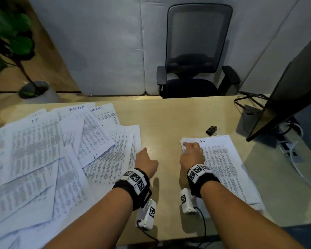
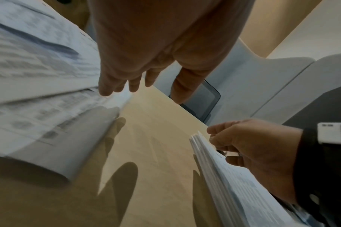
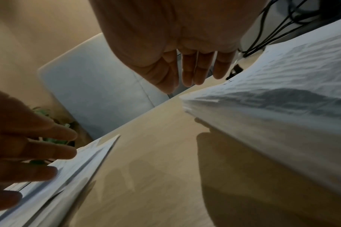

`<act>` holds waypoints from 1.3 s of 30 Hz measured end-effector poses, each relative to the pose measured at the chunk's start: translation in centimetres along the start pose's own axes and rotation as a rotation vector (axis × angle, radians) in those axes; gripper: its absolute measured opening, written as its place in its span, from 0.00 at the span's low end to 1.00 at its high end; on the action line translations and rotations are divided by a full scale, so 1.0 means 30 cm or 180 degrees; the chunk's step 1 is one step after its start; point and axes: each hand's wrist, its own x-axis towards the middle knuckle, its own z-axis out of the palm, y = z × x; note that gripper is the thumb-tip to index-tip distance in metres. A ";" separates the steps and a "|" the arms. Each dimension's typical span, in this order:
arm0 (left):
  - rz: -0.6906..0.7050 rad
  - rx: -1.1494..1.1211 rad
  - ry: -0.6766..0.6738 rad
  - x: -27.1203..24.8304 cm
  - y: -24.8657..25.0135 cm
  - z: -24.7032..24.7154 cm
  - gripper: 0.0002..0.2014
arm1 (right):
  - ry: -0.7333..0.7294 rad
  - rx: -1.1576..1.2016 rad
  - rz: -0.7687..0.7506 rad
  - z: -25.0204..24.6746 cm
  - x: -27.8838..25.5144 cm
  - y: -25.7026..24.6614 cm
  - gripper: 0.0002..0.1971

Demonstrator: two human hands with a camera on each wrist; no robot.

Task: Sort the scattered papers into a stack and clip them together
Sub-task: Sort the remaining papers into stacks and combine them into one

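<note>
Several printed sheets lie scattered and overlapping across the left half of the desk. A squared-up stack of papers lies on the right. My left hand reaches with straight fingers to the right edge of the scattered sheets and holds nothing. My right hand rests with loosely bent fingers on the stack's far left corner; I see no firm pinch. Black binder clips lie just beyond the stack. In the right wrist view, the fingers hang over the stack's corner.
A bare strip of wooden desk separates the two paper areas. A dark monitor with cables stands at the right, a power strip below it. An office chair and a potted plant stand beyond the desk.
</note>
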 end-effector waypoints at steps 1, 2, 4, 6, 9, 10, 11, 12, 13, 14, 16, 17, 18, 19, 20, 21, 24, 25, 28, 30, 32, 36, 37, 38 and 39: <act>-0.0029 -0.0037 0.0096 0.006 -0.025 -0.030 0.30 | -0.0042 -0.0017 -0.0073 0.016 -0.008 -0.031 0.25; -0.0073 -0.0067 0.0146 0.010 -0.050 -0.060 0.22 | -0.0062 -0.0024 -0.0142 0.032 -0.016 -0.060 0.25; -0.0098 -0.0157 0.0190 0.015 -0.098 -0.122 0.16 | -0.0088 -0.0013 -0.0260 0.067 -0.032 -0.116 0.24; -0.0104 -0.0202 0.0264 0.050 -0.170 -0.173 0.26 | -0.0125 -0.0001 -0.0367 0.104 -0.046 -0.169 0.23; -0.0072 -0.0172 0.0437 0.083 -0.258 -0.259 0.14 | -0.0175 -0.0015 -0.0413 0.158 -0.063 -0.248 0.23; -0.0062 -0.0170 0.0488 0.083 -0.275 -0.291 0.12 | -0.0204 -0.0015 -0.0415 0.176 -0.067 -0.273 0.22; -0.0087 -0.0152 0.0519 0.093 -0.302 -0.321 0.13 | -0.0237 -0.0020 -0.0432 0.196 -0.069 -0.298 0.22; -0.0110 -0.0128 0.0548 0.100 -0.325 -0.351 0.15 | -0.0268 -0.0029 -0.0460 0.216 -0.071 -0.323 0.21; -0.0142 -0.0090 0.0575 0.108 -0.349 -0.381 0.19 | -0.0303 -0.0033 -0.0491 0.235 -0.073 -0.347 0.21; -0.0206 -0.0046 0.0582 0.122 -0.382 -0.410 0.24 | -0.0335 -0.0037 -0.0521 0.253 -0.075 -0.371 0.20; -0.0359 0.0151 0.0646 0.137 -0.436 -0.471 0.32 | -0.0392 -0.0081 -0.0580 0.288 -0.081 -0.416 0.19; -0.0445 0.0310 0.0725 0.142 -0.457 -0.503 0.35 | -0.0412 -0.0114 -0.0627 0.304 -0.086 -0.440 0.20; -0.0547 0.0478 0.0813 0.141 -0.474 -0.542 0.38 | -0.0421 -0.0138 -0.0703 0.322 -0.092 -0.465 0.20; -0.0674 0.0637 0.0865 0.137 -0.489 -0.585 0.39 | -0.0418 -0.0135 -0.0810 0.340 -0.099 -0.491 0.21; -0.0817 0.0762 0.0895 0.145 -0.514 -0.622 0.40 | -0.0421 -0.0110 -0.0944 0.358 -0.107 -0.518 0.22; -0.0959 0.0879 0.0913 0.154 -0.541 -0.662 0.41 | -0.0446 -0.0086 -0.1104 0.377 -0.115 -0.544 0.24; -0.1368 0.0895 0.0964 0.161 -0.620 -0.788 0.44 | -0.0833 -0.0321 -0.1577 0.438 -0.149 -0.627 0.30; -0.1497 0.0938 0.0969 0.162 -0.651 -0.825 0.46 | -0.1018 -0.0533 -0.1691 0.455 -0.165 -0.654 0.32; -0.1771 0.1233 0.0676 0.150 -0.745 -0.903 0.50 | -0.1519 -0.1238 -0.1868 0.496 -0.205 -0.705 0.35; -0.1745 0.1008 0.0517 0.146 -0.783 -0.913 0.50 | -0.1708 -0.1426 -0.1870 0.505 -0.201 -0.715 0.37; -0.1633 0.1015 0.0410 0.148 -0.778 -0.899 0.49 | -0.1795 -0.1478 -0.1814 0.494 -0.167 -0.714 0.41; -0.1443 0.1275 0.0179 0.168 -0.685 -0.841 0.46 | -0.1765 -0.1466 -0.1534 0.413 -0.070 -0.673 0.40; -0.1380 0.1314 0.0094 0.174 -0.659 -0.822 0.46 | -0.1707 -0.1439 -0.1446 0.384 -0.047 -0.649 0.37; -0.1303 0.1375 0.0009 0.178 -0.632 -0.802 0.45 | -0.1641 -0.1415 -0.1353 0.358 -0.027 -0.621 0.35; -0.1217 0.1469 -0.0083 0.180 -0.607 -0.780 0.44 | -0.1556 -0.1400 -0.1266 0.336 -0.008 -0.589 0.32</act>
